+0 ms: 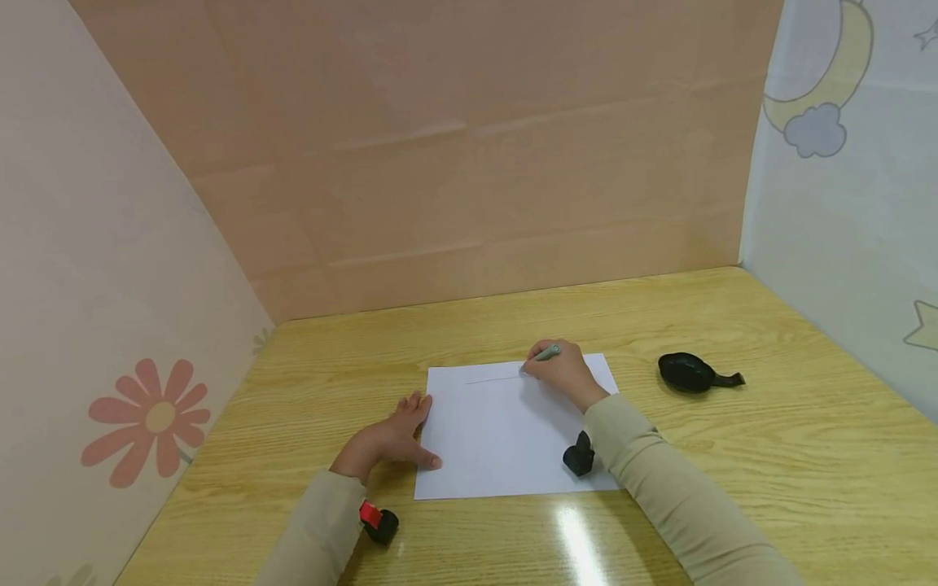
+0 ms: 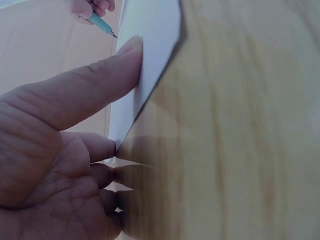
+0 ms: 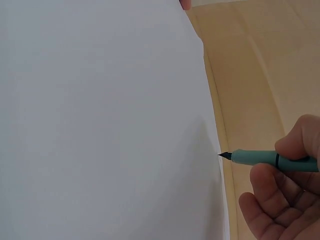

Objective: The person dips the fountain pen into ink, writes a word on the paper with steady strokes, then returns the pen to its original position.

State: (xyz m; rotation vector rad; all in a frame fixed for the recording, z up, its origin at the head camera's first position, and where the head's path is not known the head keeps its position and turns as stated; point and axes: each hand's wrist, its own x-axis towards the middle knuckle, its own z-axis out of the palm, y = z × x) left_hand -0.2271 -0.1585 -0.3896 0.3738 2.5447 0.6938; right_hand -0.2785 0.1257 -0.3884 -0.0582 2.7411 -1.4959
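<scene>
A white sheet of paper lies on the wooden table, with one thin line running across its upper part. My right hand pinches a green fountain pen between thumb and fingers, its dark nib right at the paper in the head view, at the line's right end. Spread at the paper's left edge is my left hand. Its thumb rests over the sheet, while the other fingers lie along the edge and on the table.
To the right of the paper, a small black oval thing with a short handle lies on the table. A brown backdrop stands behind, and pale printed walls rise at both sides. Black wrist cameras sit by both cuffs.
</scene>
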